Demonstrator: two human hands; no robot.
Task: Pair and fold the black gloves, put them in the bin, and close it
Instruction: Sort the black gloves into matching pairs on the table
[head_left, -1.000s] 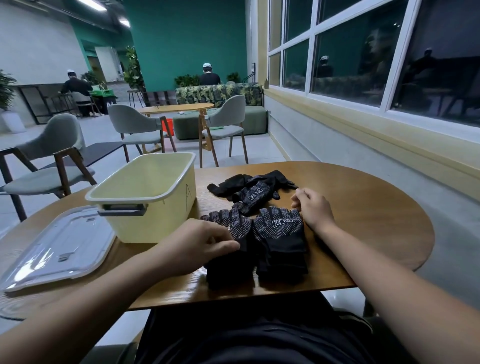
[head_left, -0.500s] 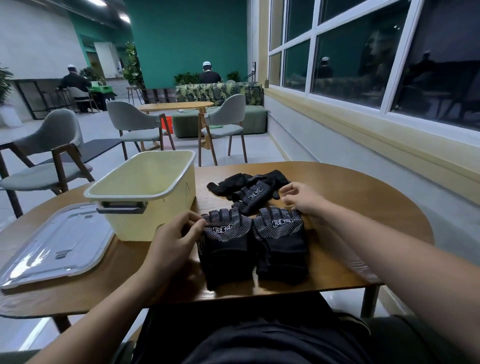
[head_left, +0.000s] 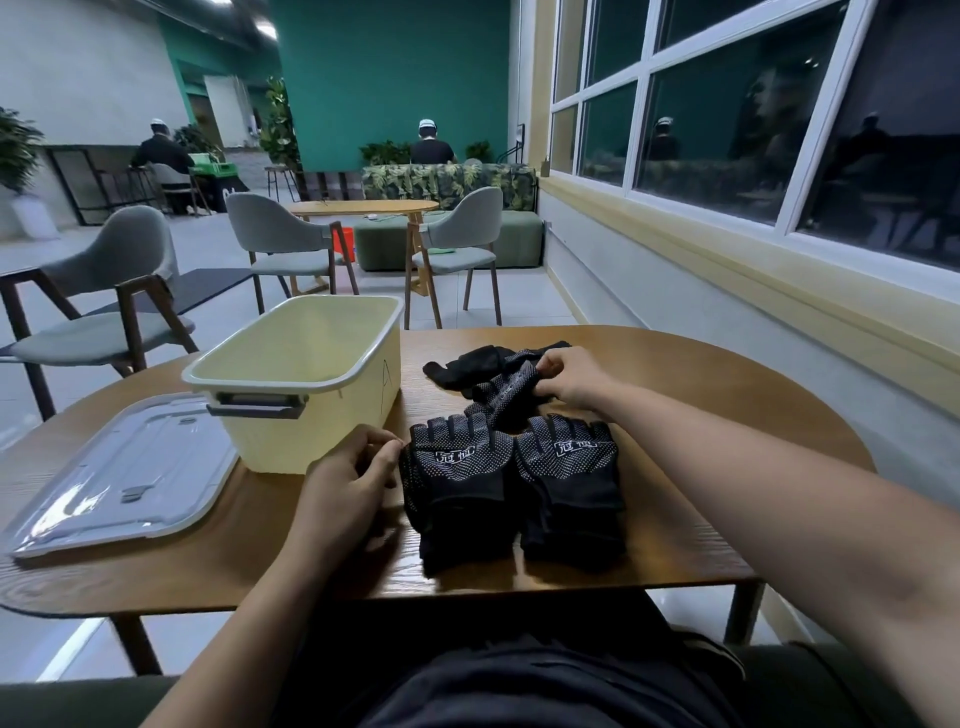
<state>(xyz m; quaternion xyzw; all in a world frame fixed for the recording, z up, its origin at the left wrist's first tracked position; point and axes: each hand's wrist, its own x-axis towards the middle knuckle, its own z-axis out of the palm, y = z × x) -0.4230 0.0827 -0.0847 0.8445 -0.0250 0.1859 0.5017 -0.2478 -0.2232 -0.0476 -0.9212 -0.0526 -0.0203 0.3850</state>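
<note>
Left hand: the left hand (head_left: 353, 478) lies on the desk (head_left: 675, 467) just in front of the bin, fingers curled, their tips pinching the left edge of the near left glove (head_left: 457, 483).
Right hand: the right hand (head_left: 571, 376) is curled round the cuff end of the dotted glove (head_left: 506, 392) in the loose heap.
Near gloves: the near left glove and the near right glove (head_left: 569, 467) lie flat, side by side and touching, by the near edge of the desk, dotted faces up.
Loose heap: the dotted glove lies across a plain glove (head_left: 467, 364) towards the far edge, right of the bin.
Bin: the bin (head_left: 311, 431) stands open at the left-centre of the desk, and nothing shows inside it.
Lid: the lid (head_left: 119, 478) lies flat at the left edge, beside the bin.
What has changed: a second ago the left hand lay on top of the near left glove and the right hand rested beside the near right glove; now the left has slid off to that glove's edge and the right has reached on to the heap.
What it means: the person is probably sorting the loose gloves next.
Left to do: folding, binning and closing all seem to remain.
</note>
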